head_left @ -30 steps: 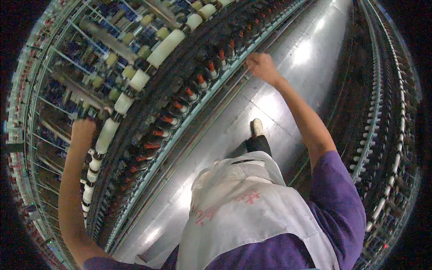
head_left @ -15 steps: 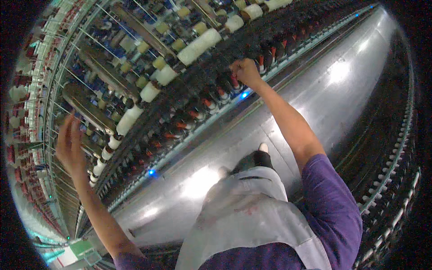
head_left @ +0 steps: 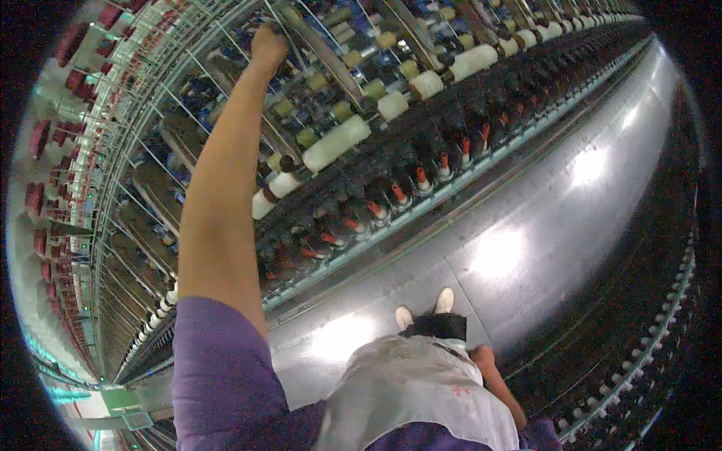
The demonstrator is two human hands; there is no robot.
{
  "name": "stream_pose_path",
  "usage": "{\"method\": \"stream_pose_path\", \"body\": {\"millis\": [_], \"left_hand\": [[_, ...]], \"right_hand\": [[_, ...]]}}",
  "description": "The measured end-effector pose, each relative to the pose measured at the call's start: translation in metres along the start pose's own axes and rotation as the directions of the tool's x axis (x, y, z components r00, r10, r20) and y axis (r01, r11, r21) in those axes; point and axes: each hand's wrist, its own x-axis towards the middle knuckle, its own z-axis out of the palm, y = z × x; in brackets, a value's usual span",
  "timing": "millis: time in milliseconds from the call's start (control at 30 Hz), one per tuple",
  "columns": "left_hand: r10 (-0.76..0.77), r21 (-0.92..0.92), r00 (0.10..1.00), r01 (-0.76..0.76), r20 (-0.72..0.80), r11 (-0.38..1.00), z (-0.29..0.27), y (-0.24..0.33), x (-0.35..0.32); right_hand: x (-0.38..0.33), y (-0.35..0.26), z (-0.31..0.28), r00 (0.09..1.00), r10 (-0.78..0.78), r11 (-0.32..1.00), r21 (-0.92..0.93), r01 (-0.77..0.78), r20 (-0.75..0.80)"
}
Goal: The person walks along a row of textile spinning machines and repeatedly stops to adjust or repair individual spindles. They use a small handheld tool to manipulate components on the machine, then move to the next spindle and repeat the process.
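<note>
The left hand (head_left: 268, 45) is stretched far up and out from the purple sleeve (head_left: 218, 368), its fingers curled shut around a slanted metal bar (head_left: 316, 45) in the upper part of the spinning frame (head_left: 391, 150). Just below and to the right of that hand hang fat cream bobbins (head_left: 336, 143), with smaller tan ones around them. Further down from it runs a row of spindles with red and orange tips (head_left: 421, 180). The right hand (head_left: 482, 355) hangs low beside the grey apron (head_left: 414, 391), touching its edge; whether its fingers are open or closed cannot be told. Two light shoes (head_left: 425, 308) stand on the shiny floor (head_left: 526, 225) near that hand.
</note>
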Motion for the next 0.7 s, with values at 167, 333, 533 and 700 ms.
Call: {"method": "stream_pose_path", "body": {"millis": [167, 333, 533, 700], "left_hand": [[-0.065, -0.022, 0.998, 0.065, 0.021, 0.998, -0.003, 0.009, -0.019], [-0.299, -0.307, 0.947, 0.321, 0.117, 0.896, -0.042, 0.056, -0.05], [-0.438, -0.574, 0.883, 0.449, 0.169, 0.685, -0.068, 0.082, -0.106], [-0.174, -0.167, 0.899, 0.259, 0.402, 0.951, -0.048, 0.05, -0.09]], "right_hand": [[0.012, -0.03, -0.046, 0.963, -0.163, 0.987, -0.037, 0.158, -0.215], [0.078, -0.19, -0.114, 0.687, -0.629, 0.769, -0.162, 0.618, -0.364], [0.105, -0.376, -0.164, 0.404, -0.72, 0.543, -0.094, 0.835, -0.564], [0.108, -0.424, -0.159, 0.455, -0.672, 0.638, -0.144, 0.757, -0.585]]}}
